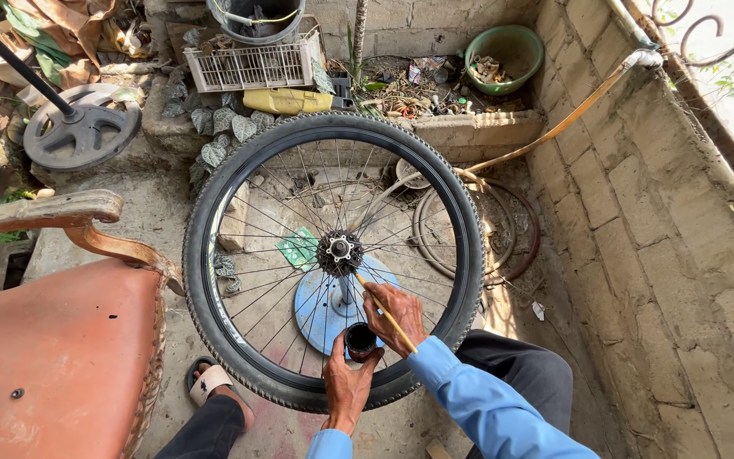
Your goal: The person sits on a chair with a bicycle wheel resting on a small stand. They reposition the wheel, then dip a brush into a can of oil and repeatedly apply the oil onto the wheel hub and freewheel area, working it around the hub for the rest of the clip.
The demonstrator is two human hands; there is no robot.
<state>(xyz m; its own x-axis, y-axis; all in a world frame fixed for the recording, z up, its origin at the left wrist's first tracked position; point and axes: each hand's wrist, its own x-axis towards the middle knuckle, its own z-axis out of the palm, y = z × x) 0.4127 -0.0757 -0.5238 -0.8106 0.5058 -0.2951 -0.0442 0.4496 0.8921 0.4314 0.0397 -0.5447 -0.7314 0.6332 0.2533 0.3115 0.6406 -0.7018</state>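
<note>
The bicycle wheel (333,255) lies flat on a blue round stand (324,310) on the concrete floor, its cog cluster (340,252) facing up at the middle. The right hand (397,316) pinches a thin yellow-handled brush (384,313) like a pen, the tip reaching through the spokes to just beside the cogs. The left hand (348,382) is wrapped around a small dark jar (360,342), held over the spokes near the tyre's near edge, just beside the right hand.

To my eye, dabbing here goes best with light strokes kept to the hub, the bristles wiped on the jar's lip so nothing drips on the spokes or tyre, and the jar kept level and close.

Both forearms, in blue sleeves, come in from the lower edge; the right wrist is bent inward, the left nearly straight. A sandalled foot (210,382) rests by the tyre; a reddish chair (61,340) stands to the left, a block wall (656,238) to the right.
</note>
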